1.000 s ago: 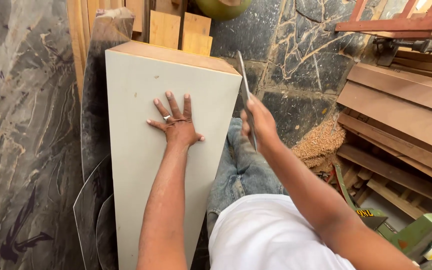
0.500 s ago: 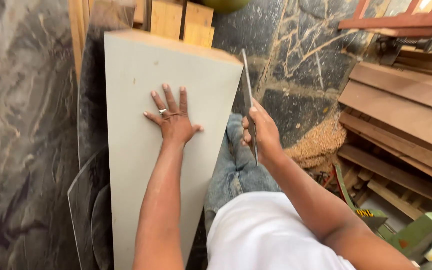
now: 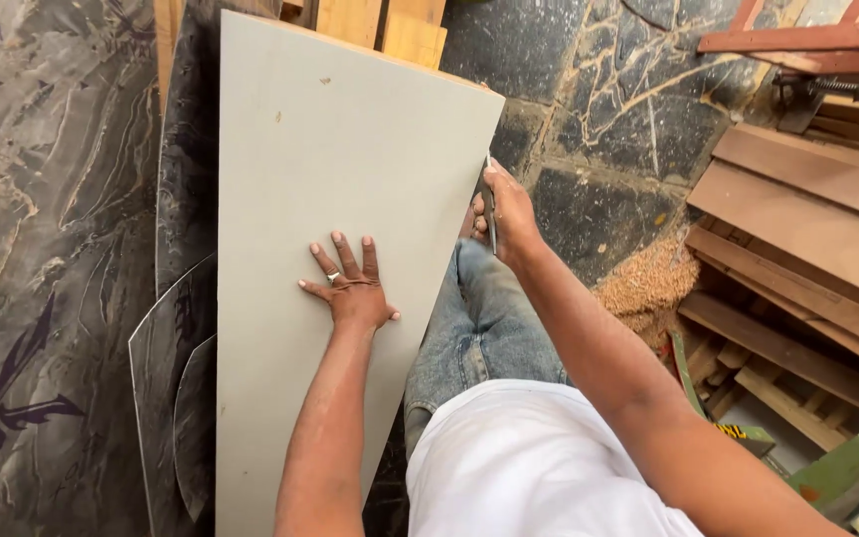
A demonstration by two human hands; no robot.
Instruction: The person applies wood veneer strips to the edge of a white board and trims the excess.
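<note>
Stone floor (image 3: 608,189) open beyond panel (image 3: 350,159) edge; right hand (image 3: 509,214) there, left hand (image 3: 350,288) flat.

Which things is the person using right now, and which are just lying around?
In use:
- pale grey board, with the left hand flat on it
- thin metal tool, held in the right hand at the board's edge

Lying about:
- wooden planks
- sawdust pile
- dark marbled sheets

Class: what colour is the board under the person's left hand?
Pale grey board, head view.
</note>
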